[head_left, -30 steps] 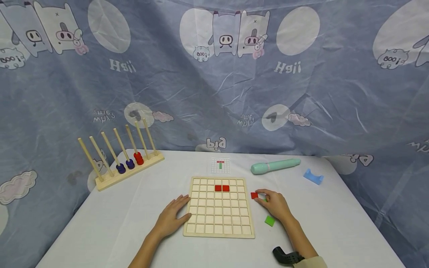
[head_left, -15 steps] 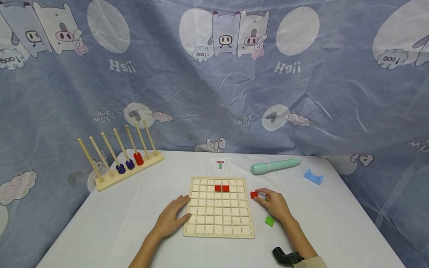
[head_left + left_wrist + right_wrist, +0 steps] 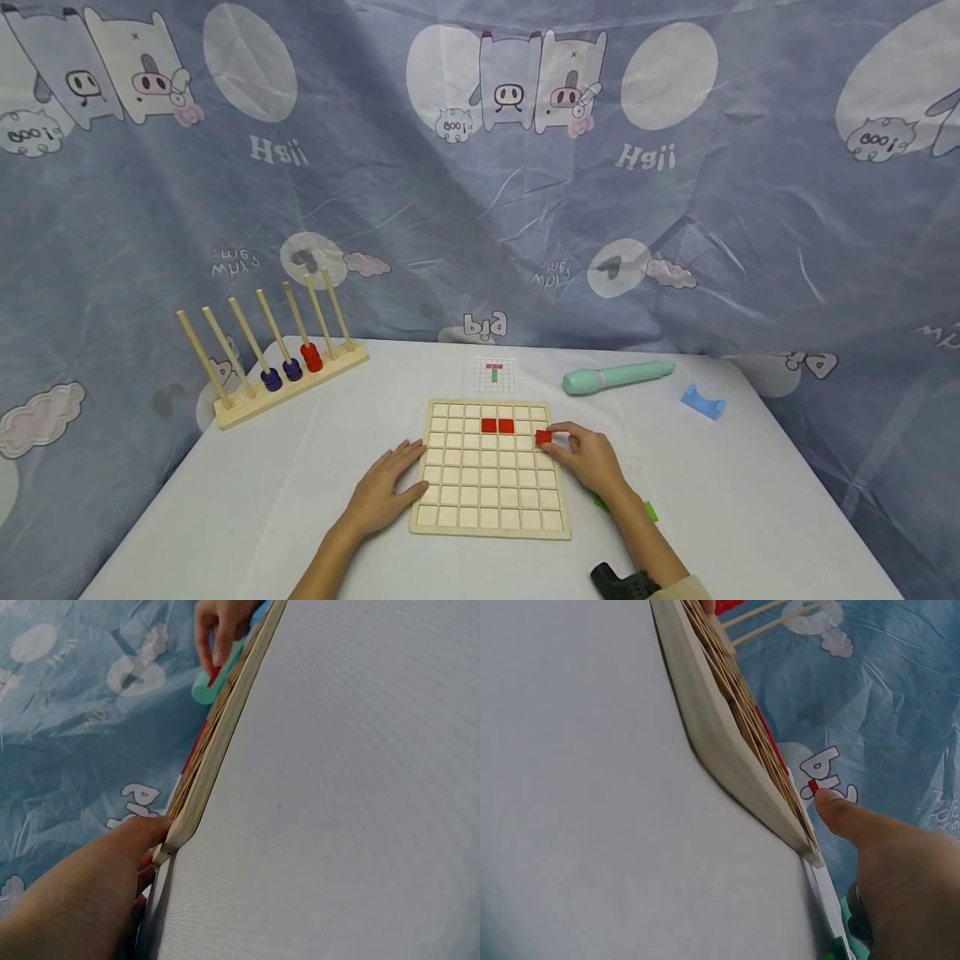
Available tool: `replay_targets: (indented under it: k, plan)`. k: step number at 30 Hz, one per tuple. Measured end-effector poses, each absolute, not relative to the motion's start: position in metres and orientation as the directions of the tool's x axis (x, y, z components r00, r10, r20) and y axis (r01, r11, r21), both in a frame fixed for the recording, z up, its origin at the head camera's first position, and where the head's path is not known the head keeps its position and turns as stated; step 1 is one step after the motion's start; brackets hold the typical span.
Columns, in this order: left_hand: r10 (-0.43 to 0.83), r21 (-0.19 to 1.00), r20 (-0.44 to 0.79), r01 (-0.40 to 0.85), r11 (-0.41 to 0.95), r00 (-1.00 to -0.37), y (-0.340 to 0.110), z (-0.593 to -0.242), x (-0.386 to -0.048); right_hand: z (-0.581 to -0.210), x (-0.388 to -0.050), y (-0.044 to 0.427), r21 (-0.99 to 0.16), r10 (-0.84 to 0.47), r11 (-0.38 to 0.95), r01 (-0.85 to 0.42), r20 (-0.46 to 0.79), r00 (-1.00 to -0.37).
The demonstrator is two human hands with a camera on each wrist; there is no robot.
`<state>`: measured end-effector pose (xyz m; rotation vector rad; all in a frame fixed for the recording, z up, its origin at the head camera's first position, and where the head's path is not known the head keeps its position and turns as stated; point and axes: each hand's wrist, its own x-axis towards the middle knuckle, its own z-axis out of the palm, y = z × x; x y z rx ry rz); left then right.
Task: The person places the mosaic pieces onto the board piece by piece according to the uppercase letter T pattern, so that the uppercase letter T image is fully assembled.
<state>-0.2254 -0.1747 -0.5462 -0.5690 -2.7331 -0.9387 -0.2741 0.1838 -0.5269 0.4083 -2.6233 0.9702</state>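
Observation:
A square wooden grid board [image 3: 480,500] lies on the white table. Two red square tiles, one left [image 3: 489,426] and one right [image 3: 506,426], sit side by side in its second row from the far edge. My right hand [image 3: 596,462] pinches another red tile [image 3: 543,437] between thumb and finger, over the board's right side; that pinched tile [image 3: 813,786] shows at the thumb tip in the right wrist view. My left hand [image 3: 378,493] rests at the board's left edge, fingers extended. In the left wrist view its thumb [image 3: 146,829] touches the board's rim.
Green tiles [image 3: 651,511] lie partly hidden beneath my right forearm. A pattern card [image 3: 494,387] lies beyond the board. A peg abacus [image 3: 292,392] with blue and red beads stands at left; a mint-green club-shaped object [image 3: 618,377] and a light-blue curved piece [image 3: 702,402] lie at right.
My right hand has moved left with the red tile, from beside the board to over its right side. The left hand stays at the board's edge.

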Motion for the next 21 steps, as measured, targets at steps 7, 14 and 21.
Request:
replay_targets:
  k: [7,14,21]
  plan:
    - [0.296,0.546,0.313,0.426,0.722,-0.903,-0.175,-0.548,-0.226,-0.527,-0.274,0.156,-0.602,-0.187,0.7,-0.384,0.365,-0.912]
    - [0.294,0.552,0.307,0.421,0.72,-0.905,-0.175,-0.548,-0.226,-0.528,-0.277,0.127,-0.596,-0.212,0.689,-0.413,0.379,-0.901]
    - [0.295,0.551,0.316,0.428,0.717,-0.902,-0.175,-0.548,-0.226,-0.529,-0.285,0.103,-0.573,-0.216,0.689,-0.445,0.424,-0.88]
